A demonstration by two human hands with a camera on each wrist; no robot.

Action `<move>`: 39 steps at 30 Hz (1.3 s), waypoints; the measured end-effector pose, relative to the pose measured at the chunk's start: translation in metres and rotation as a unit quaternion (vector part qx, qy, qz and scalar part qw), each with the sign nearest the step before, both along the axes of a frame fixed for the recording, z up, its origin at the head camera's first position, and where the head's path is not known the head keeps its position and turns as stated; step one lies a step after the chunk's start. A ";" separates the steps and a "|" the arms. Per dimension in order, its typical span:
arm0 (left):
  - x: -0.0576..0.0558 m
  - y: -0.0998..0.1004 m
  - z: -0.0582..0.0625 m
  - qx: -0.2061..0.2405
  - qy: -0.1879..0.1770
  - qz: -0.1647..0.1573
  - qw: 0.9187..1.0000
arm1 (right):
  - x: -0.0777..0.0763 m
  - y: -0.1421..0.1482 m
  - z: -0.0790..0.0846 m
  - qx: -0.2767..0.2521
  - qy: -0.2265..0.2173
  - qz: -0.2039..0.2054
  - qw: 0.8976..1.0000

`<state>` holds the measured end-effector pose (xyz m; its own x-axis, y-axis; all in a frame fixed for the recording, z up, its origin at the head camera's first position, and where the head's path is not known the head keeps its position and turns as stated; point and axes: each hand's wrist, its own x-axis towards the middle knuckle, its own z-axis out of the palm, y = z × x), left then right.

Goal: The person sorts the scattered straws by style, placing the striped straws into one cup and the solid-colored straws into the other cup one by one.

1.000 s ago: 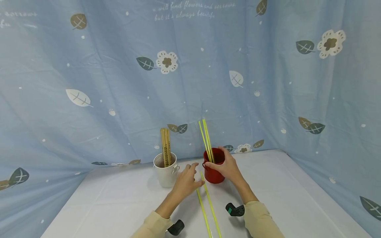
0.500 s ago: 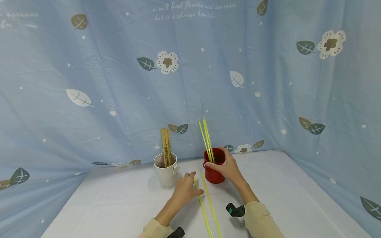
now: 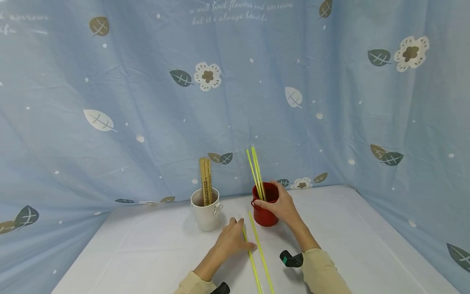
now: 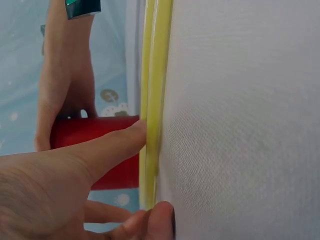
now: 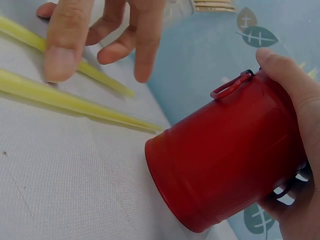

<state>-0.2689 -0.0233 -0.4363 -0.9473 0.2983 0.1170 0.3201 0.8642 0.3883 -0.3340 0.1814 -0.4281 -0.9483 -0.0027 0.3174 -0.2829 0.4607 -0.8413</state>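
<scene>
Two long thin yellow sticks lie side by side on the white cloth, a left one (image 3: 254, 265) and a right one (image 3: 263, 261). My left hand (image 3: 232, 240) is over the left stick, thumb on one side and fingers on the other. In the right wrist view the thumb and fingers of that left hand (image 5: 145, 30) stand apart, not closed round the stick. My right hand (image 3: 282, 206) grips the upright red bucket (image 3: 266, 217) at its rim, thumb in front. Several yellow sticks (image 3: 257, 173) lean inside this bucket.
Left of the red bucket stands a white bucket (image 3: 207, 217) with several wooden sticks (image 3: 206, 181) in it. A blue patterned curtain (image 3: 235, 102) hangs behind the white-covered table (image 3: 147, 253). A black wrist device (image 3: 291, 259) sits by the right forearm.
My left hand has come down and toward me, from beyond the sticks' far ends to over the left stick. The right hand stays on the red bucket.
</scene>
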 end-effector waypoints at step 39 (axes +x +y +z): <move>0.007 -0.033 0.027 0.066 -0.174 -0.064 0.980 | 0.002 0.000 0.001 0.003 0.009 0.001 1.000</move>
